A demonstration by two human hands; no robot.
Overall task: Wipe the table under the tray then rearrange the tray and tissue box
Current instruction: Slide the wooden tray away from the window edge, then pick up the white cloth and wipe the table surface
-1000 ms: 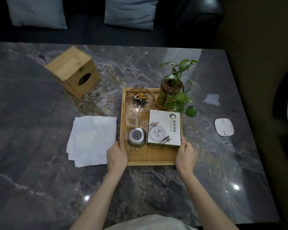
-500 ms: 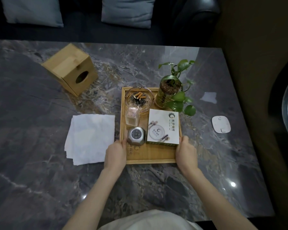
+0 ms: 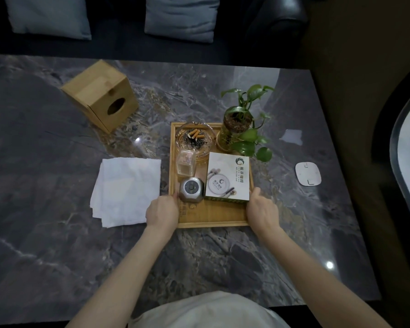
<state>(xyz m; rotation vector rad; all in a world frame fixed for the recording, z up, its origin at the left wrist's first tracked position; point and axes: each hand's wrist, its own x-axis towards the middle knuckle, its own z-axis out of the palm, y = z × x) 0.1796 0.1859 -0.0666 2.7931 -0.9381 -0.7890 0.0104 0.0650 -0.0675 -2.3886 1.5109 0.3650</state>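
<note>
A wooden tray [image 3: 213, 220] sits on the dark marble table [image 3: 57, 233], right of centre. My left hand [image 3: 162, 213] grips its left rim near the front. My right hand [image 3: 262, 210] grips the right rim opposite. On the tray stand a glass ashtray [image 3: 194, 140] with butts, a small glass jar [image 3: 186, 163], a silver hexagonal device [image 3: 191, 189], a white printed box [image 3: 227, 177] and a potted green plant [image 3: 237, 125]. A folded white cloth [image 3: 127, 190] lies just left of the tray. The wooden tissue box [image 3: 100, 94] lies tilted at the back left.
A white flat disc [image 3: 308, 174] rests right of the tray, and a small white scrap [image 3: 291, 136] lies behind it. A dark sofa with two grey cushions [image 3: 180, 17] runs along the table's far edge. The table's right edge is close to the disc.
The view has shifted slightly. Both hands stay on the tray's side rims, and the tray appears to have moved little, if at all.
</note>
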